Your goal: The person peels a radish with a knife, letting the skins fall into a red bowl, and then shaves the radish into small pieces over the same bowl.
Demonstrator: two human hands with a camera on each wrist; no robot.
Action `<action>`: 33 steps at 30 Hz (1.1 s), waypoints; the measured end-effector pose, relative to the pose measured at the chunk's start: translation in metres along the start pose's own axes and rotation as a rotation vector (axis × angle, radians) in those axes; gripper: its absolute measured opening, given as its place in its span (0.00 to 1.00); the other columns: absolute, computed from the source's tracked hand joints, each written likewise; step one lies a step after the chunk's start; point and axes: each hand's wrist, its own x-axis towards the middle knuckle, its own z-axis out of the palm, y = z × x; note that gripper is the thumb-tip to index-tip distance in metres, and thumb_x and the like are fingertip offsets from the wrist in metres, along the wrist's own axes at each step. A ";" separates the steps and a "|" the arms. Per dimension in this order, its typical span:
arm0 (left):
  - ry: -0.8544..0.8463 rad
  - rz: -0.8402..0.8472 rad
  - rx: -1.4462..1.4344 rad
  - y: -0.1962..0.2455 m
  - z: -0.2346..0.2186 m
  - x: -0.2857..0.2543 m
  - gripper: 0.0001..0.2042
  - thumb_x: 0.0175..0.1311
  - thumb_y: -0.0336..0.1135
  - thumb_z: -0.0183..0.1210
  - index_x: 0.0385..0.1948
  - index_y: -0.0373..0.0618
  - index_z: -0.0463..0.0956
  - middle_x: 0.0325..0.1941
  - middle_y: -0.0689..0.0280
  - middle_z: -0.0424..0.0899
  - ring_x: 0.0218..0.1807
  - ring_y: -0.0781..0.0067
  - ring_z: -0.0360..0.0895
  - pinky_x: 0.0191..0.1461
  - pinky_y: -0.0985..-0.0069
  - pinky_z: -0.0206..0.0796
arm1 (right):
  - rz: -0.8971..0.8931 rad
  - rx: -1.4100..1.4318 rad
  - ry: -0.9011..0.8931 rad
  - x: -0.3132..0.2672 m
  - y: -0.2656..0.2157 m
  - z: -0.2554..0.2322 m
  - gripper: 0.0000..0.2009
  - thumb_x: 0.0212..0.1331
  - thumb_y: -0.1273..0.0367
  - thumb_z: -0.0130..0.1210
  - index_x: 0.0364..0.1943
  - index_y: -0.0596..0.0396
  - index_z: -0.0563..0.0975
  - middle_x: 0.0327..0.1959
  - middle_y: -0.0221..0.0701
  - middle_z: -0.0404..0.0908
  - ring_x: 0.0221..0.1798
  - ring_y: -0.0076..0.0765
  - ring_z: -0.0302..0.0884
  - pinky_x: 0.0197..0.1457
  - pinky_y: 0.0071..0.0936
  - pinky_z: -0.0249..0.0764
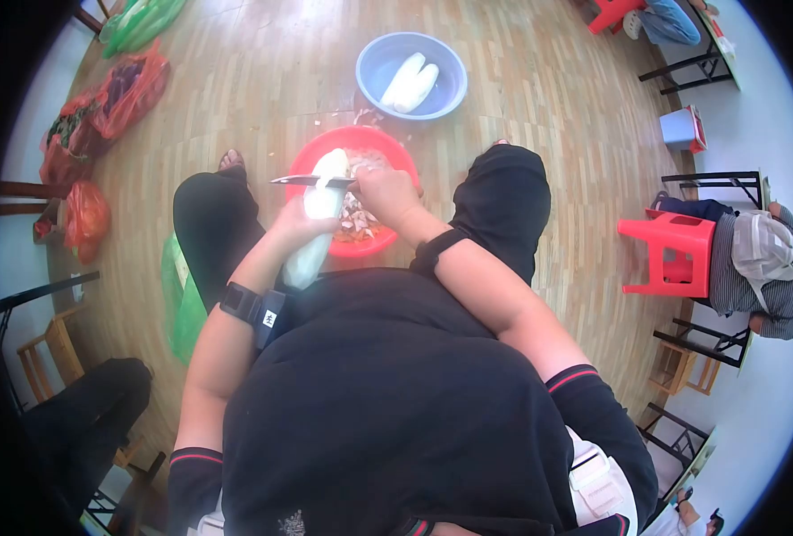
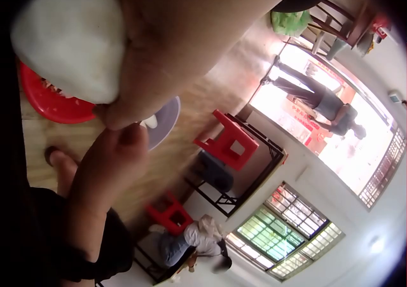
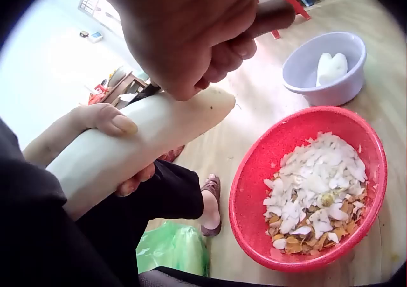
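My left hand (image 1: 302, 223) grips a long white peeled radish (image 1: 318, 214), held tilted over a red basin (image 1: 394, 154). In the right wrist view the radish (image 3: 140, 140) lies across the left hand's fingers (image 3: 105, 118). My right hand (image 1: 386, 192) holds a knife (image 1: 307, 180) by its brown handle (image 3: 270, 16), the blade lying across the radish's upper end. The red basin (image 3: 254, 172) holds a heap of white and orange peelings (image 3: 318, 195). In the left wrist view the radish (image 2: 70, 39) fills the top left against the hand (image 2: 178, 39).
A pale blue basin (image 1: 374, 62) with two peeled white radishes (image 1: 410, 82) stands beyond the red one on the wooden floor. Red and green plastic bags (image 1: 110, 98) lie at the left, a red stool (image 1: 678, 255) and seated people at the right.
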 end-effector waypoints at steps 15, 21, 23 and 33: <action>-0.032 0.040 -0.062 0.004 -0.003 -0.005 0.17 0.41 0.36 0.64 0.33 0.35 0.77 0.28 0.61 0.81 0.32 0.73 0.78 0.36 0.74 0.69 | 0.159 -0.036 0.048 0.001 0.025 0.008 0.12 0.55 0.61 0.52 0.34 0.55 0.74 0.21 0.38 0.79 0.26 0.45 0.79 0.30 0.40 0.74; -0.061 0.006 0.004 0.014 -0.002 -0.007 0.17 0.42 0.34 0.63 0.34 0.34 0.73 0.29 0.62 0.78 0.31 0.75 0.75 0.35 0.76 0.68 | 0.047 0.045 -0.047 -0.004 0.003 -0.006 0.13 0.53 0.58 0.54 0.28 0.54 0.77 0.22 0.37 0.79 0.28 0.43 0.79 0.31 0.40 0.74; 0.038 -0.029 0.107 0.019 -0.001 -0.008 0.18 0.42 0.36 0.63 0.37 0.37 0.77 0.31 0.60 0.81 0.35 0.71 0.79 0.39 0.73 0.70 | -0.011 0.069 -0.068 -0.006 -0.005 -0.005 0.13 0.54 0.59 0.53 0.28 0.55 0.77 0.22 0.38 0.80 0.28 0.44 0.80 0.32 0.39 0.74; -0.001 -0.050 0.201 0.034 0.000 -0.017 0.23 0.42 0.41 0.64 0.43 0.44 0.76 0.38 0.58 0.81 0.42 0.68 0.78 0.46 0.72 0.69 | -0.059 0.025 -0.095 -0.003 -0.016 -0.011 0.16 0.57 0.59 0.50 0.28 0.60 0.76 0.22 0.42 0.80 0.27 0.45 0.80 0.31 0.38 0.75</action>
